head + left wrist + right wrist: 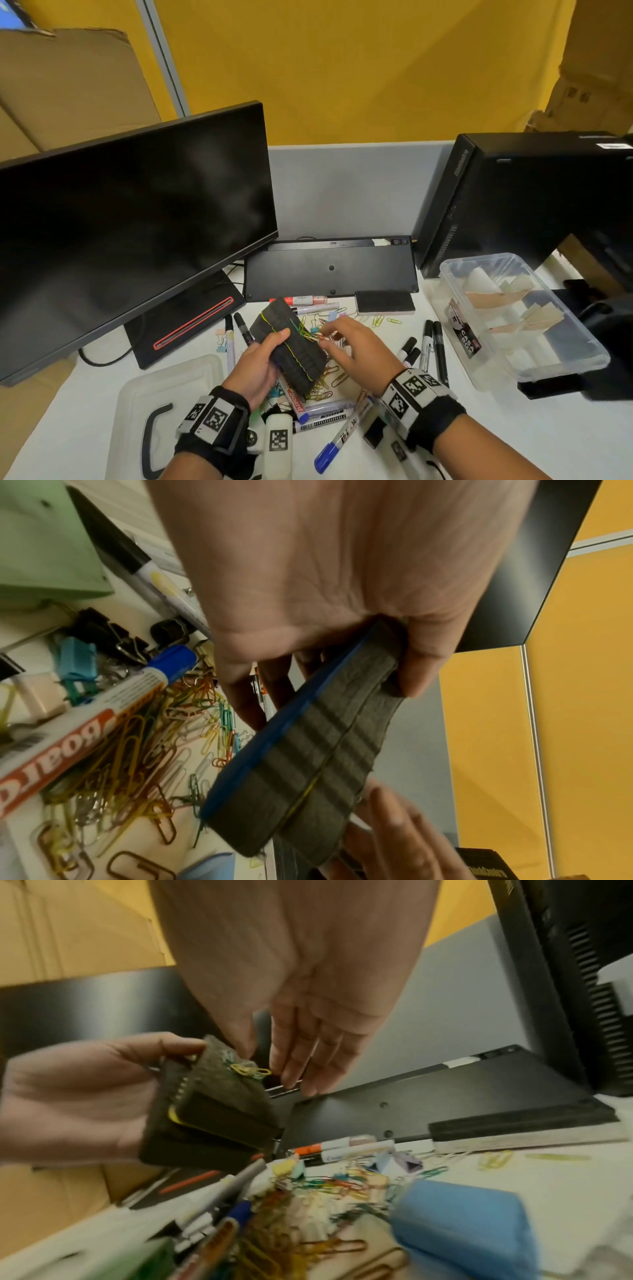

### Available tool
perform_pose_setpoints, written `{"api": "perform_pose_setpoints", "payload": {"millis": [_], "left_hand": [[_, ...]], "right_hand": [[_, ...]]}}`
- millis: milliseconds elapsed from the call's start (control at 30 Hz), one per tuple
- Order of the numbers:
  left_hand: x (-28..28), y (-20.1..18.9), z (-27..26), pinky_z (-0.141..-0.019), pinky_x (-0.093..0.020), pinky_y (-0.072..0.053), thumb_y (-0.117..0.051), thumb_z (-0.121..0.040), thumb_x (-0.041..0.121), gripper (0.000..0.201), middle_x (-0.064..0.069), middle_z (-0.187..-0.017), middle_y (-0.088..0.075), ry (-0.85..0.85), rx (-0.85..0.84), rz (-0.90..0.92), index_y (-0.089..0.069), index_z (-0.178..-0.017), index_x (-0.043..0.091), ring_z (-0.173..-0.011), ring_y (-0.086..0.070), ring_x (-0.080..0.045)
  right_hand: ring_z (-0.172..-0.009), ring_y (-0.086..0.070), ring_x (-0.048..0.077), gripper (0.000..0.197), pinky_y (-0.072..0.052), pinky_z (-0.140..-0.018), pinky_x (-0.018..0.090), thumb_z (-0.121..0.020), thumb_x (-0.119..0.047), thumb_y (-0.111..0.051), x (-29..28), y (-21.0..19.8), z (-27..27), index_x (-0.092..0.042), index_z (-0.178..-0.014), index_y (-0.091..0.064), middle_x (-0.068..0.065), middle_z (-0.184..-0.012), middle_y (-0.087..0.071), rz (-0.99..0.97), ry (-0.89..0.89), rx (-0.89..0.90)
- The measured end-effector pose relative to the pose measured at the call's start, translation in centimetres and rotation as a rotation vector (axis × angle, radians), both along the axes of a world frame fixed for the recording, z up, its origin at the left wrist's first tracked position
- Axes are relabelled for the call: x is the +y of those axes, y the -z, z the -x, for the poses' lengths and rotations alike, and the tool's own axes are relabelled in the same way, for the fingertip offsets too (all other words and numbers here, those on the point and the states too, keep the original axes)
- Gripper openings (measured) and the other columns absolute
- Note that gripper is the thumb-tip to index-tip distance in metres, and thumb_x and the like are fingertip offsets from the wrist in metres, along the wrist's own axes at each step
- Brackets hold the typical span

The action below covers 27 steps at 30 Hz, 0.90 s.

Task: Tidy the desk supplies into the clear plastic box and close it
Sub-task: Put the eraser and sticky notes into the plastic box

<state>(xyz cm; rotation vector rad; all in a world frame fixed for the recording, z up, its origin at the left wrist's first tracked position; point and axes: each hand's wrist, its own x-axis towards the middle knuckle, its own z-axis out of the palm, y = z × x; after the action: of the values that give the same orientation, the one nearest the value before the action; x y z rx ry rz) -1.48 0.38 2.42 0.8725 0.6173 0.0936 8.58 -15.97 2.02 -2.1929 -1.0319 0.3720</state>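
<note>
My left hand (269, 354) grips a black felt eraser stack (291, 349) bound by thin coloured bands, lifted above the desk; in the left wrist view its blue-edged side (308, 764) shows. Several paper clips (248, 1070) cling to its top. My right hand (346, 342) hovers beside those clips with fingers (298, 1066) nearly straight, holding nothing. Below lies a pile of paper clips (325, 380), binder clips and markers (435, 346). The clear plastic box (561, 356) stands open at right, with pale rolls inside. Its lid (164, 387) lies at lower left.
A second eraser (383, 303) lies by an upturned black keyboard (329, 267). A monitor (130, 219) fills the left, with its stand (191, 325) near the clutter. A black computer tower (513, 192) stands behind the box. A blue-capped marker (329, 452) lies near my wrists.
</note>
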Motion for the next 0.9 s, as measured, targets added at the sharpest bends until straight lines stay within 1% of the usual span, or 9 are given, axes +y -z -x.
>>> {"api": "perform_pose_setpoints", "payload": {"millis": [100,200,267,367,433,567,700,800,900], "left_hand": [[-0.4,0.0,-0.3,-0.097,-0.044,-0.045,-0.059,-0.078,0.017,0.043,-0.021,-0.119,-0.064,0.021,-0.004,0.012,-0.057,-0.118,0.002,-0.114,-0.058,-0.031],[-0.2,0.0,-0.3,-0.1,-0.047,-0.043,-0.058,-0.08,0.018,0.044,-0.019,-0.12,-0.065,0.012,-0.018,0.011,-0.055,-0.122,0.003,-0.117,-0.057,-0.032],[0.2,-0.1,-0.2,-0.1,-0.048,-0.043,-0.054,-0.086,0.017,0.038,-0.016,-0.118,-0.066,0.004,-0.024,0.003,-0.055,-0.122,0.005,-0.115,-0.058,-0.03],[0.6,-0.3,0.0,-0.087,-0.042,-0.054,-0.048,-0.092,0.014,0.026,-0.012,-0.112,-0.07,0.004,-0.031,0.003,-0.058,-0.116,0.01,-0.106,-0.065,-0.025],[0.6,-0.3,-0.1,-0.082,-0.038,-0.056,-0.047,-0.093,0.013,0.024,-0.013,-0.112,-0.07,0.012,-0.031,0.007,-0.06,-0.113,0.01,-0.102,-0.067,-0.023],[0.1,-0.4,-0.1,-0.096,-0.044,-0.046,-0.053,-0.086,0.015,0.035,-0.021,-0.121,-0.063,0.016,-0.018,0.024,-0.057,-0.118,0.002,-0.114,-0.059,-0.03],[-0.2,-0.6,-0.4,-0.091,-0.044,-0.047,-0.057,-0.08,0.019,0.043,-0.022,-0.121,-0.062,0.033,-0.014,0.028,-0.057,-0.119,0.001,-0.112,-0.058,-0.031],[0.0,-0.6,-0.4,-0.099,-0.048,-0.044,-0.056,-0.08,0.02,0.046,-0.022,-0.121,-0.062,0.036,-0.021,0.035,-0.055,-0.121,-0.001,-0.116,-0.057,-0.033],[-0.1,-0.4,-0.3,-0.105,-0.05,-0.039,-0.056,-0.08,0.019,0.048,-0.024,-0.123,-0.061,0.053,-0.007,0.047,-0.054,-0.122,-0.003,-0.12,-0.054,-0.036]], "right_hand": [[-0.088,-0.055,0.006,0.015,-0.05,-0.083,0.028,-0.094,-0.03,-0.054,1.5,-0.3,0.6,-0.021,-0.103,-0.059,-0.007,-0.099,-0.058,-0.064,0.012,0.041],[-0.08,-0.054,0.012,0.006,-0.051,-0.078,0.032,-0.094,-0.025,-0.052,1.4,0.1,0.1,-0.02,-0.091,-0.055,-0.003,-0.089,-0.059,-0.02,0.066,0.011],[-0.087,-0.056,0.014,0.007,-0.05,-0.083,0.033,-0.095,-0.022,-0.049,0.7,0.5,-0.3,-0.02,-0.097,-0.056,-0.002,-0.097,-0.059,0.121,0.064,-0.021],[-0.116,-0.049,0.018,0.029,-0.045,-0.097,0.033,-0.095,-0.015,-0.049,-0.4,1.1,-0.6,-0.022,-0.122,-0.053,0.0,-0.128,-0.051,0.379,-0.02,-0.104],[-0.122,-0.045,0.016,0.034,-0.043,-0.1,0.032,-0.095,-0.018,-0.048,-0.4,0.9,-0.7,-0.022,-0.129,-0.05,-0.003,-0.137,-0.044,0.305,-0.024,-0.139],[-0.12,-0.045,0.007,0.033,-0.042,-0.102,0.027,-0.096,-0.022,-0.049,1.2,-0.5,-0.4,-0.023,-0.129,-0.049,-0.009,-0.133,-0.045,-0.059,-0.04,-0.142],[-0.114,-0.047,0.01,0.028,-0.043,-0.097,0.028,-0.096,-0.021,-0.047,2.4,-0.6,-0.4,-0.021,-0.124,-0.051,-0.005,-0.123,-0.051,-0.05,-0.133,-0.175],[-0.096,-0.044,0.005,0.015,-0.043,-0.088,0.025,-0.096,-0.024,-0.048,2.1,-1.0,-0.8,-0.021,-0.109,-0.053,-0.01,-0.106,-0.05,-0.022,-0.144,-0.148],[-0.089,-0.045,0.007,0.01,-0.045,-0.082,0.025,-0.094,-0.026,-0.051,1.7,-1.5,-1.0,-0.022,-0.103,-0.052,-0.011,-0.1,-0.045,0.036,-0.19,-0.087]]}}
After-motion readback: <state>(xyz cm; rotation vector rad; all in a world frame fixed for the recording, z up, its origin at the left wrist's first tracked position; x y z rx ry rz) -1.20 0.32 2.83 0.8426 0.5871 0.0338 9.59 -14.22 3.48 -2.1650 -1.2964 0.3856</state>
